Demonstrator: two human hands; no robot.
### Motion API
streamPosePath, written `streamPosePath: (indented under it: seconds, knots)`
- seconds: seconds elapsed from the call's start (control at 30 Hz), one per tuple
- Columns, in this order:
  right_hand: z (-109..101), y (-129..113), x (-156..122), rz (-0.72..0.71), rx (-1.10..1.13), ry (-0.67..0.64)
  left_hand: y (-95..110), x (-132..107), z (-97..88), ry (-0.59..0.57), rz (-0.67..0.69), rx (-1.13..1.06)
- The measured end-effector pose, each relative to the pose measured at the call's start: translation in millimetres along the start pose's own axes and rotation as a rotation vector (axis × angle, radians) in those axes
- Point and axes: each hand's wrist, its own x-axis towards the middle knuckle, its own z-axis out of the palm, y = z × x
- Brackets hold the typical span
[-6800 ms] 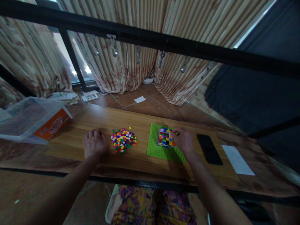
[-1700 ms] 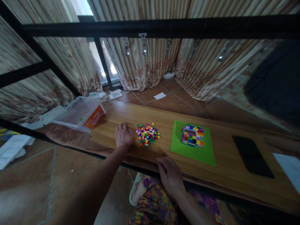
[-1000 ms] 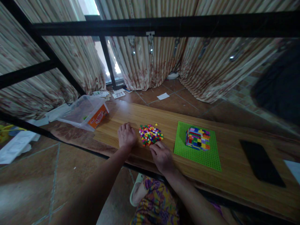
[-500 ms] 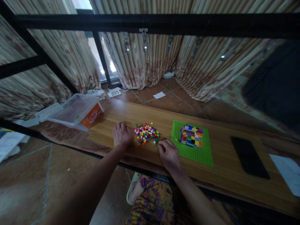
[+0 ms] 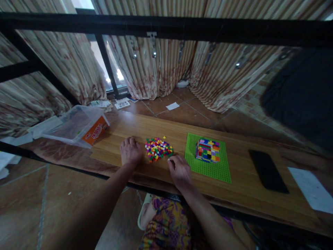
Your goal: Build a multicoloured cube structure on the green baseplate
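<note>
A pile of small, many-coloured toy bricks [image 5: 158,148] lies loose on the wooden tabletop. Just left of it my left hand [image 5: 130,151] rests on the wood, palm down, its fingers slightly bent and nothing visible in them. At the pile's near right edge my right hand [image 5: 180,171] pinches a small white brick [image 5: 169,159] between thumb and fingertips. Beyond that hand, a green studded baseplate [image 5: 223,171] carries a box-like build of coloured bricks [image 5: 208,150] with low walls around a hollow middle.
A clear plastic bin [image 5: 70,126] with an orange label stands at the table's left end. To the right of the baseplate are a black phone-like slab [image 5: 267,171] and a white sheet of paper [image 5: 312,189]. A black metal bar [image 5: 166,26] crosses above the far side.
The view has shifted slightly, so everything sits a little further left. My right hand has drawn slightly back from the pile with the white brick at its fingertips. My left hand stays put.
</note>
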Motion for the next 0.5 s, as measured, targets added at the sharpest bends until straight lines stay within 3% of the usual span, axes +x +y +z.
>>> streamPosePath:
  seconds: [0.27,0.5]
  knots:
    - [-18,-7,-4,0.080,0.189,-0.007,2,0,-1.9,-0.006,-0.003,0.010]
    - [-22,-12,-7,0.246,0.440,-0.065,0,0,-1.0,0.009,0.021,0.052]
